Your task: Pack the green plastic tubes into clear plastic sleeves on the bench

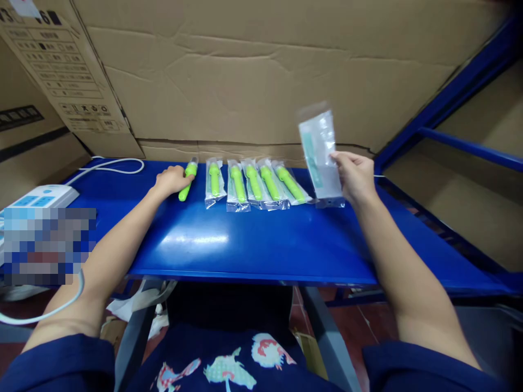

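My left hand (170, 179) rests on the blue shelf (245, 245) with its fingers closed on a bare green pen-shaped device (188, 181) lying at the left end of a row. To its right lie several of the same green devices in clear plastic sleeves (255, 184), side by side. My right hand (355, 175) holds a stack of empty clear sleeves (321, 155) upright above the right end of the row.
A white power strip (43, 196) with its white cable (110, 163) sits at the shelf's left end. Flattened cardboard boxes (261, 71) stand behind the shelf. A blue rack frame (461, 147) runs off to the right. A blurred patch covers the lower left.
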Demonstrator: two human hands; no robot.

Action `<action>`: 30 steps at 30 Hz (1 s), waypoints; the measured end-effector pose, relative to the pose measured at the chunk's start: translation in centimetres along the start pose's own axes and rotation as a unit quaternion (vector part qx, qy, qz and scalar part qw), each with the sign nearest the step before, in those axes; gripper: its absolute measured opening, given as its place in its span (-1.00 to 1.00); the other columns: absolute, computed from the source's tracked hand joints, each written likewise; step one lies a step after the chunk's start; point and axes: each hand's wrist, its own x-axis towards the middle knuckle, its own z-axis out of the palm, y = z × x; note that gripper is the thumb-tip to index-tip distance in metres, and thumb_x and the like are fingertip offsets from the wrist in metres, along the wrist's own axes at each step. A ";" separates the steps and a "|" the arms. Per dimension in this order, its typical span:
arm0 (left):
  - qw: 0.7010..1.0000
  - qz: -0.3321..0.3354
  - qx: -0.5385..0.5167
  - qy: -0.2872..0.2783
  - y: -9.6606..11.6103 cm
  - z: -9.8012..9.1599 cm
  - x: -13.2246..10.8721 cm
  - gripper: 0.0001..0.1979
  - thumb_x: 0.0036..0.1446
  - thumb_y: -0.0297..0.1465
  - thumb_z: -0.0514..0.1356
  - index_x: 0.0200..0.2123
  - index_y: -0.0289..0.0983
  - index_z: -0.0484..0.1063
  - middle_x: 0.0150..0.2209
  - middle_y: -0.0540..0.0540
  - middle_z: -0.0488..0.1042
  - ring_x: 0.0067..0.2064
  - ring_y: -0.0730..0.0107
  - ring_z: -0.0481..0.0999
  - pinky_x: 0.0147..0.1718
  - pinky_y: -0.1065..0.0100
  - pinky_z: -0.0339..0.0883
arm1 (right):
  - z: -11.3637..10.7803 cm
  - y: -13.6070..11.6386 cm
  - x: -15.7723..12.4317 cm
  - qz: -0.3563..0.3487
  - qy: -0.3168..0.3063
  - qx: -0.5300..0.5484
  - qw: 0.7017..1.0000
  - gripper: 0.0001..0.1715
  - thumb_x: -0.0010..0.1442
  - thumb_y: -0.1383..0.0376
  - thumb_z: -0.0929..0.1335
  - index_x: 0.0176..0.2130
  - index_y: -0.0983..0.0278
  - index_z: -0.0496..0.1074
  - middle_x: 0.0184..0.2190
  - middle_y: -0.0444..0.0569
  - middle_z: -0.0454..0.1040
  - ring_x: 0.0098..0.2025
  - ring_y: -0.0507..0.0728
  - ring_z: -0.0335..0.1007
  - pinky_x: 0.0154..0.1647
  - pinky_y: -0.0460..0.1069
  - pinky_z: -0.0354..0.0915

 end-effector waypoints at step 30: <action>0.987 0.042 -0.095 0.121 2.6 0.1 -2.3 -0.48 0.32 -0.02 -0.05 -0.04 -0.27 0.49 -0.05 -0.34 0.61 0.04 -0.17 0.57 -0.10 0.10 0.40 | 3.9 -0.1 -4.4 -0.193 0.042 0.048 0.979 -0.62 0.30 0.01 0.33 -0.16 0.13 0.07 -0.48 -0.22 0.33 -0.58 0.04 0.37 -0.61 -0.05 0.30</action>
